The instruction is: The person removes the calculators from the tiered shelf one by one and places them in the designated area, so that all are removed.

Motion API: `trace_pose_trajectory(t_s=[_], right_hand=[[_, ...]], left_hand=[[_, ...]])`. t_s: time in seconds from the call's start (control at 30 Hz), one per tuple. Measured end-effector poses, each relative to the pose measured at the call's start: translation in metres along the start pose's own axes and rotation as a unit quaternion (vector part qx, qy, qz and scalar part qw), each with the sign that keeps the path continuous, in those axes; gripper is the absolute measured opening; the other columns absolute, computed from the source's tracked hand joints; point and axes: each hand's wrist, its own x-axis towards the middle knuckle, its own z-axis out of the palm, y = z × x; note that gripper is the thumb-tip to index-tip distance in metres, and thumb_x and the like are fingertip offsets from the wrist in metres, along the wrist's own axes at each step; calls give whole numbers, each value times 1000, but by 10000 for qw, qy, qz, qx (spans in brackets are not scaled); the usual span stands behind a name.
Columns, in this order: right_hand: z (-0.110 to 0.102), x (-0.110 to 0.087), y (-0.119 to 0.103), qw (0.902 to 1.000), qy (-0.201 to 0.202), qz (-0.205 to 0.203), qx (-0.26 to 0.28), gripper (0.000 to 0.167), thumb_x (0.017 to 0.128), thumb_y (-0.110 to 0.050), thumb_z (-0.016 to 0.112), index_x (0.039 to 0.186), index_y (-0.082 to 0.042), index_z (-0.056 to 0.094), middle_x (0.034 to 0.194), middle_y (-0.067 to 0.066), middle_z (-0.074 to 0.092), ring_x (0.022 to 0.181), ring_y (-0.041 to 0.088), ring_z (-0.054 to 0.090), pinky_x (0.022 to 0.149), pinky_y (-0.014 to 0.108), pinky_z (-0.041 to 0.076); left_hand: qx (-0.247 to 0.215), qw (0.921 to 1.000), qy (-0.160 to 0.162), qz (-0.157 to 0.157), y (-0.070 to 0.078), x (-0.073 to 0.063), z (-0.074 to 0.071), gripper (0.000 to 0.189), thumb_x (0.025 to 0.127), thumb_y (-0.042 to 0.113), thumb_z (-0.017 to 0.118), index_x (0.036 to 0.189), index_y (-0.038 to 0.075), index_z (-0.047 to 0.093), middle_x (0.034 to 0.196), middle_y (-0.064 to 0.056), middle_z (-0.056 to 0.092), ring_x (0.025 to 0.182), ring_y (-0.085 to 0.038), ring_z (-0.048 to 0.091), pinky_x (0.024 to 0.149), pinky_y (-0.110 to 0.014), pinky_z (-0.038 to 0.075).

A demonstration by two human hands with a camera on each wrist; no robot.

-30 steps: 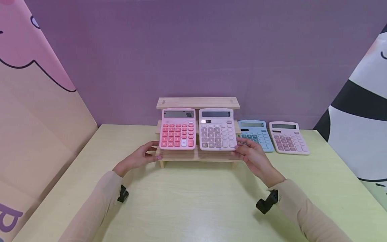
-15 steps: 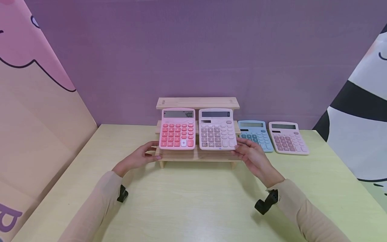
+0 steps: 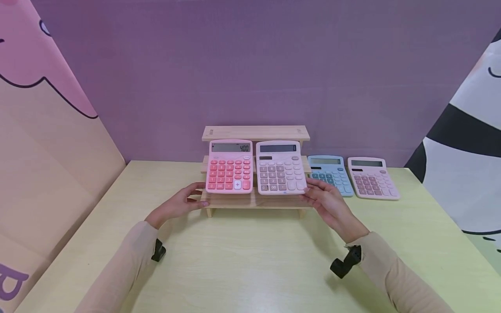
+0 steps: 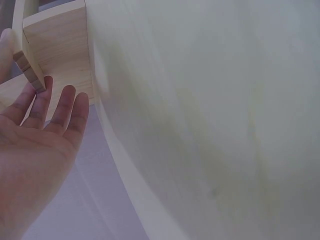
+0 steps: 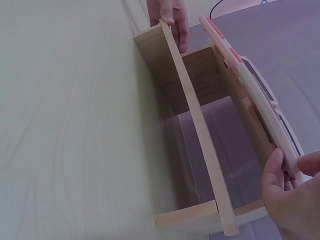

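One purple backdrop (image 3: pixel 266 65) is filling the space behind everything, and below it a pale wooden table (image 3: pixel 250 261) is stretching toward me. Near the middle of its far side, a tiered wooden stand (image 3: pixel 256 132) is standing with its boards running across in front of me. My beige sleeves (image 3: pixel 399 269) are reaching in from both sides. On the stand a pink calculator (image 3: pixel 229 171) and a lilac calculator (image 3: pixel 280 171) are leaning back side by side, covering part of the middle board, with a narrow gap between them. To the right, a blue calculator (image 3: pixel 328 165) and a pale pink calculator (image 3: pixel 369 176) are resting on the table; the blue one is sitting partly behind my fingers. My right hand (image 3: pixel 332 208) is nearly closing, pinching the lilac calculator by its lower right corner, fingertips on both its faces. My left hand (image 3: pixel 176 204) is gripping the left end of the stand's lowest board, thumb on top, the other fingers only slightly bending underneath. Small black cameras (image 3: pixel 346 261) are hanging at my wrists. Smallest of all, the digits are reading 400 on the pink calculator and 0 on the lilac one.
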Motion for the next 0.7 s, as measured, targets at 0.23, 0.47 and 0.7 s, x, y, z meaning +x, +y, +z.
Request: trace_pose_trajectory(t_s=[0.23,0.47,0.7], right_hand=[[-1,-1,-1,9999,0,2,113,26,92,5,43,117,0,39,96,-2,63,85,9,62,85,23,52],[-3,-5,-5,9998,-57,6,213,28,91,5,45,118,1,39,97,0,64,86,10,62,87,24,52],[-7,-9,-9,9999,-114,-18,17,41,92,2,47,129,7,31,100,-2,64,89,9,63,89,24,51]], left_hand=[[-6,10000,-7,31,-1,1,0,70,83,32,67,139,9,31,144,-10,34,130,-33,36,105,-45,37],[-3,10000,6,35,-2,1,0,70,83,31,67,139,8,31,143,-11,35,129,-33,36,105,-46,37],[13,10000,3,63,0,1,-1,69,83,30,66,139,7,31,142,-12,35,128,-34,37,104,-46,39]])
